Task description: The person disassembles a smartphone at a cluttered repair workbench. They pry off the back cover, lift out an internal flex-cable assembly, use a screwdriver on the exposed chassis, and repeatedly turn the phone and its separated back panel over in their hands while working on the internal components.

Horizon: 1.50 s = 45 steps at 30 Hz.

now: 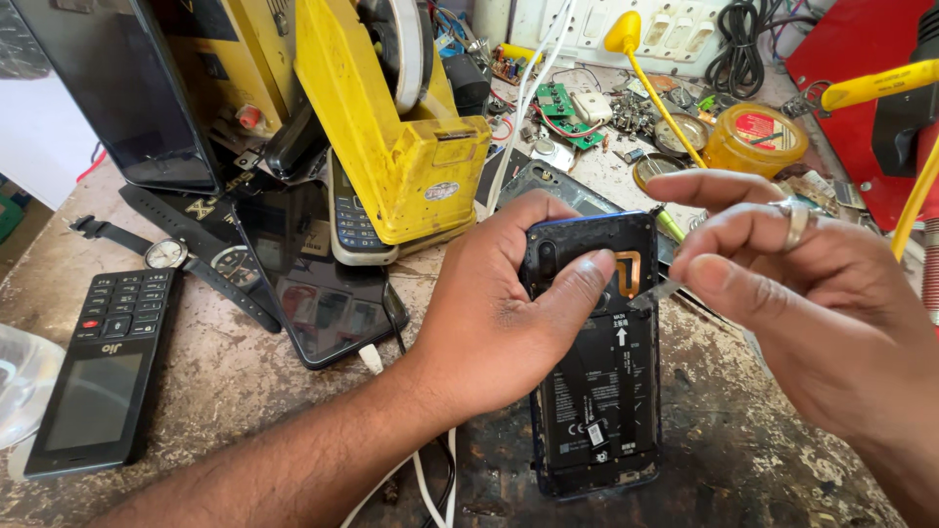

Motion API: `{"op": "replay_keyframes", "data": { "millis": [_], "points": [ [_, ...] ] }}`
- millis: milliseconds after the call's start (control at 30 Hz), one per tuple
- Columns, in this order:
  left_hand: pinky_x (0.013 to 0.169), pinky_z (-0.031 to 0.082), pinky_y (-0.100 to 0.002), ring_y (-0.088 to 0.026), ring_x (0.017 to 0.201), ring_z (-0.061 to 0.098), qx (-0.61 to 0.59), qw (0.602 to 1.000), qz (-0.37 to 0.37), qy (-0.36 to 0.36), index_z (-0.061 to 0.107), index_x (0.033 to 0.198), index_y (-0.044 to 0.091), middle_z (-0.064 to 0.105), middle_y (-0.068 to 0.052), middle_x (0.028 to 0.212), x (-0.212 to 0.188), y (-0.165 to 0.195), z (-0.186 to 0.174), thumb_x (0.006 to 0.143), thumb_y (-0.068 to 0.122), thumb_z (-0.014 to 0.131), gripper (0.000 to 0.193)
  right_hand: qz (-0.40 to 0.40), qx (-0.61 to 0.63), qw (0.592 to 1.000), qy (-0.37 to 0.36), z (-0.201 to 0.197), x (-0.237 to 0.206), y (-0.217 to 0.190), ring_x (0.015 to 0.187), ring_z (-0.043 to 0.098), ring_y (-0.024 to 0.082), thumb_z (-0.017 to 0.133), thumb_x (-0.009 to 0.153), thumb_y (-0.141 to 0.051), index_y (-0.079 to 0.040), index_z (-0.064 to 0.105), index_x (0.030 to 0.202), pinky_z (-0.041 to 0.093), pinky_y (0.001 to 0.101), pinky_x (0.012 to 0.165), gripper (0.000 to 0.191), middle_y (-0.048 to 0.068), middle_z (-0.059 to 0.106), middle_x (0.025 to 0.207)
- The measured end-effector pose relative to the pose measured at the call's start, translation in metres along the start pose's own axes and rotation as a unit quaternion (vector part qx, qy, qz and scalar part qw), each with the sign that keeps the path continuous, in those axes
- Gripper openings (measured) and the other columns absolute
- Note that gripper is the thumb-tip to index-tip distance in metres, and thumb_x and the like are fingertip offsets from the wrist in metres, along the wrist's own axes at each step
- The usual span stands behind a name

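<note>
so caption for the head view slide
Left hand steadies an opened smartphone while right hand works a thin tool.

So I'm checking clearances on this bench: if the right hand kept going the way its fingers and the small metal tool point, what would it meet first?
The right hand points left, tool tip leading. It would probably first meet the opened phone near the left hand's thumb, though depth is unclear.

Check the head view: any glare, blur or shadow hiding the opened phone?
Head view: bright daylight, opened phone sharp; left hand covers its upper left, right hand slightly soft; reflections glare on the black smartphone lying left; frame edges bend slightly.
</note>
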<state>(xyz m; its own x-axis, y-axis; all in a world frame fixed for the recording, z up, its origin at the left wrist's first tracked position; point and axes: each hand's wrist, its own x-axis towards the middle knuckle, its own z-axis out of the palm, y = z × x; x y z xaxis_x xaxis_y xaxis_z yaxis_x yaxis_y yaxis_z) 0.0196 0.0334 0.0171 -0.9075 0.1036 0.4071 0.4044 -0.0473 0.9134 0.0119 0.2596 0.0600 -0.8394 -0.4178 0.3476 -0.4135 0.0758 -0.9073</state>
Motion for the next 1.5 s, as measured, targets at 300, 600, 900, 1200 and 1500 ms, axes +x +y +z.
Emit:
{"op": "replay_keyframes", "data": {
  "millis": [300,600,900,1200,1500],
  "points": [
    [0.063,0.053,-0.024,-0.002,0.072,0.059,0.05,0.999,0.014,-0.004,0.063,0.101,0.005,0.067,0.003,0.078,0.0,0.004,-0.001,0.093,0.018,0.072,0.017,0.051,-0.126,0.99,0.03,-0.002,-0.001,0.007,0.113,0.061,0.014,0.067,0.096,-0.008,0.004,0.073,0.098,0.048,0.0295,0.096,0.013,0.011,0.07,0.119],
    [0.065,0.054,-0.025,-0.002,0.074,0.06,0.04,0.999,0.007,-0.011,0.064,0.103,0.006,0.069,0.001,0.079,-0.001,0.008,-0.001,0.093,0.018,0.071,0.017,0.067,-0.17,0.982,0.049,0.001,0.0,0.006,0.095,0.062,0.007,0.072,0.092,-0.008,0.003,0.074,0.097,0.053,0.0247,0.081,0.013,0.006,0.071,0.109],
    [0.065,0.053,-0.025,-0.002,0.074,0.06,0.048,0.999,0.01,-0.01,0.063,0.102,0.005,0.067,0.001,0.079,-0.001,0.008,0.0,0.093,0.018,0.072,0.018,0.063,-0.173,0.981,0.058,0.007,0.0,0.002,0.086,0.064,0.007,0.076,0.088,-0.008,0.0,0.074,0.097,0.054,0.023,0.075,0.012,0.005,0.072,0.096],
    [0.064,0.054,-0.025,-0.002,0.073,0.06,0.051,0.998,0.012,-0.018,0.063,0.104,0.005,0.067,0.001,0.078,-0.002,0.01,0.001,0.094,0.017,0.07,0.017,0.046,-0.322,0.941,0.089,0.016,0.0,-0.005,0.07,0.061,0.008,0.089,0.079,-0.013,-0.006,0.076,0.091,0.05,0.0233,0.06,0.018,0.0,0.076,0.084],
    [0.064,0.052,-0.023,0.0,0.075,0.057,0.036,0.999,0.018,-0.026,0.064,0.105,0.005,0.065,0.003,0.08,-0.002,0.012,0.004,0.095,0.015,0.07,0.016,0.043,-0.129,0.986,0.1,0.007,0.001,0.006,0.09,0.07,0.011,0.086,0.078,-0.003,-0.01,0.042,0.132,0.059,0.0247,0.074,0.07,0.009,0.069,0.104]
  ]
}}
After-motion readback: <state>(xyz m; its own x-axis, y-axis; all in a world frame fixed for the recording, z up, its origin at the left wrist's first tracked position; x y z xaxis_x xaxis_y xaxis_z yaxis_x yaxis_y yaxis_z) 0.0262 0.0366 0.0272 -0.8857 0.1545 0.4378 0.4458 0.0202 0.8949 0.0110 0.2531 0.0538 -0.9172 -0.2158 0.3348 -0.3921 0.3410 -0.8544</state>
